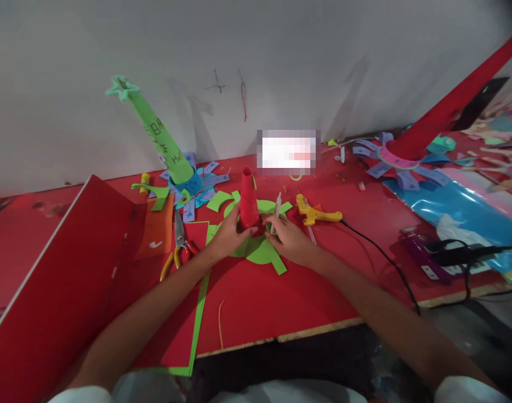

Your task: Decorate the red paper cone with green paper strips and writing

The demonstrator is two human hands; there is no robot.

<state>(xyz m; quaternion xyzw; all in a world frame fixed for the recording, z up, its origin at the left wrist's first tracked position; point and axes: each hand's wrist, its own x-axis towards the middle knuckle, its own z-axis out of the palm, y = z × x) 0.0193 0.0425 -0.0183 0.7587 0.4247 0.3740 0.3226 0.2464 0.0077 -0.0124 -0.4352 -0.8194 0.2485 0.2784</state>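
A red paper cone (249, 198) with its top cut off stands upright on a green paper piece (256, 252) that has strips spreading from its edge. My left hand (233, 235) is closed around the cone's lower left side. On the right, my right hand (286, 235) grips a white pen (278, 206) that points upward, its fingers close to the cone's base. Whether the pen tip touches anything is hidden by the fingers. A yellow glue gun (318, 214) lies just beyond the right hand, with scissors (180, 238) to the left of the left arm.
A green paper tower (161, 134) with a star top stands back left; a tall red cone (452, 106) stands at right. A red folder (66, 268) rises at left. The glue gun's black cable (377, 252) runs toward a purple power strip (432, 257) near the table's front edge.
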